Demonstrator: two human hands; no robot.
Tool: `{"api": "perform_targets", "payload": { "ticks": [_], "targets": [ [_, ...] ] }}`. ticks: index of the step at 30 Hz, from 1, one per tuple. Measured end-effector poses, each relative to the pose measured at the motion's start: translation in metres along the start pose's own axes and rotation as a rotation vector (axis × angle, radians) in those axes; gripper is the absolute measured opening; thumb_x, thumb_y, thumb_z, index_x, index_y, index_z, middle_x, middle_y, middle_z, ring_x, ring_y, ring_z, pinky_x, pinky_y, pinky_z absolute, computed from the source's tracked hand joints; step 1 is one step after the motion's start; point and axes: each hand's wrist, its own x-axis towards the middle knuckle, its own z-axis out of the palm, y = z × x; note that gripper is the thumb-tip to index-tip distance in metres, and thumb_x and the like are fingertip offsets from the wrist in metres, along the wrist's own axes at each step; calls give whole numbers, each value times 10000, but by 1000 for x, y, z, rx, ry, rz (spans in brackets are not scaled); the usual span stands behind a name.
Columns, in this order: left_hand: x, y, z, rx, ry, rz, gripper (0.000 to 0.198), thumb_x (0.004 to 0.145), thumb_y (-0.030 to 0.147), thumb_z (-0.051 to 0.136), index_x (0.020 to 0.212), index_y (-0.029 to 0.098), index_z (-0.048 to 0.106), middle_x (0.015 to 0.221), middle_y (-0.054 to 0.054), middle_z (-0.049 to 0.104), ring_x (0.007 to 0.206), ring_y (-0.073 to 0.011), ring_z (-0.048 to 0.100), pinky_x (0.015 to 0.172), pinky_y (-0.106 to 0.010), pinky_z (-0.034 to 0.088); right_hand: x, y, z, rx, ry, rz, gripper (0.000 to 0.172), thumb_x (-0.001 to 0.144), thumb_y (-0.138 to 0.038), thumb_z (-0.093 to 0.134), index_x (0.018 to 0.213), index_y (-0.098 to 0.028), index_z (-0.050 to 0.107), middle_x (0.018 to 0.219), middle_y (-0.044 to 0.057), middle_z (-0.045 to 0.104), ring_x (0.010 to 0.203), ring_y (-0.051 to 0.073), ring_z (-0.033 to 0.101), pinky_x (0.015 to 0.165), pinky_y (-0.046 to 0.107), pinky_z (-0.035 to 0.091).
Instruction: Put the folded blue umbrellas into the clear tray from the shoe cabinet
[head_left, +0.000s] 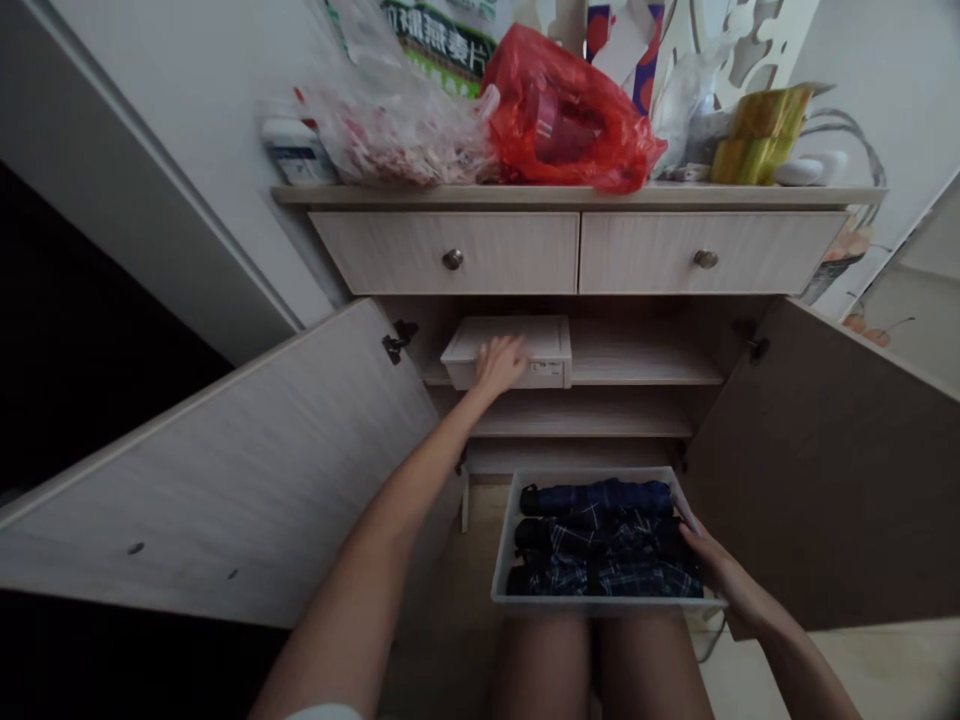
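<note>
My left hand (pixel 501 364) reaches into the cabinet and lies over the front edge of a white lidded box (pixel 472 335) on the upper shelf. Its fingers are stretched out and a little blurred, not wrapped around anything. Above my lap, my right hand (pixel 718 568) grips the right side of a clear plastic bin (pixel 504 540). Inside the bin, side by side, lie three folded umbrellas: a blue one (pixel 600 497) at the far side, and dark plaid ones (pixel 592 538) nearer me.
The cabinet's left door (pixel 247 470) and right door (pixel 832 470) stand open on both sides. Two drawers (pixel 517 250) above are closed. On the cabinet top are a red plastic bag (pixel 570 120), a clear bag (pixel 412 135), a white bottle (pixel 298 150) and a yellow roll (pixel 761 135).
</note>
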Motion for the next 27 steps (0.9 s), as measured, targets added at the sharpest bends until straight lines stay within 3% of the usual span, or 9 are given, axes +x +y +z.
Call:
{"api": "perform_targets", "payload": {
  "ticks": [2, 4, 7, 9, 11, 14, 19, 23, 27],
  "targets": [
    [2, -18, -11, -58, 171, -357, 629, 916, 546, 430, 1371, 117, 499, 1435, -237, 467, 1352, -388, 383, 1090, -552, 298, 0, -1, 1, 28, 15, 18, 814, 803, -692, 585, 1502, -331, 376, 1532, 31, 394, 1436, 283, 320, 1178, 476, 253],
    [2, -43, -22, -229, 219, -728, 772, 830, 606, 553, 1391, 86, 447, 1448, -297, 408, 1377, -438, 343, 1061, -598, 326, -1, -2, 3, 50, 36, 40, 800, 798, -688, 588, 1490, -334, 400, 1512, 23, 428, 1417, 292, 356, 1170, 488, 273],
    [-4, -73, -32, -816, -78, -1017, 742, 782, 600, 636, 1358, 159, 478, 1359, -268, 504, 1278, -415, 492, 969, -583, 451, -3, -3, 7, 12, 102, 11, 733, 787, -651, 608, 1433, -323, 499, 1440, 20, 518, 1380, 317, 412, 1159, 506, 299],
    [-13, -80, -35, -1179, -216, -1056, 613, 823, 557, 616, 1313, 202, 515, 1277, -213, 571, 1175, -350, 584, 911, -533, 520, -3, -6, 5, -16, 136, -15, 674, 786, -616, 611, 1386, -315, 559, 1374, 22, 582, 1344, 333, 458, 1139, 516, 335],
    [-27, -80, -37, -1349, -187, -1070, 536, 851, 499, 609, 1299, 218, 520, 1246, -171, 585, 1145, -300, 597, 885, -485, 556, -2, -10, -2, -16, 149, -28, 628, 788, -584, 604, 1354, -313, 593, 1318, 21, 624, 1301, 344, 506, 1101, 527, 387],
    [-55, -79, -47, -1389, -52, -1074, 475, 881, 427, 588, 1310, 238, 509, 1240, -129, 581, 1159, -269, 578, 880, -450, 575, -1, -21, -23, -29, 235, -76, 570, 774, -555, 608, 1291, -318, 645, 1294, 15, 639, 1290, 345, 517, 1061, 522, 440],
    [-111, -96, -80, -1451, -12, -1053, 407, 915, 390, 526, 1286, 223, 543, 1214, -131, 601, 1107, -266, 604, 868, -470, 585, 20, -60, -53, 53, 546, -196, 568, 730, -516, 653, 1249, -285, 667, 1248, 32, 670, 1217, 350, 582, 941, 501, 540],
    [-140, -97, -99, -1447, 1, -1044, 386, 910, 384, 530, 1252, 208, 574, 1241, -143, 598, 1108, -276, 612, 862, -490, 586, 59, -92, -41, 94, 591, -435, 590, 702, -466, 681, 1245, -238, 658, 1113, 35, 727, 1060, 306, 672, 863, 428, 581],
    [-150, -90, -105, -1456, 15, -1031, 397, 892, 378, 569, 1264, 240, 576, 1256, -133, 609, 1139, -288, 612, 856, -480, 591, 84, -110, -17, 92, 622, -561, 556, 685, -417, 674, 1212, -239, 675, 1153, 14, 713, 1142, 278, 629, 961, 403, 533]
  ]
}}
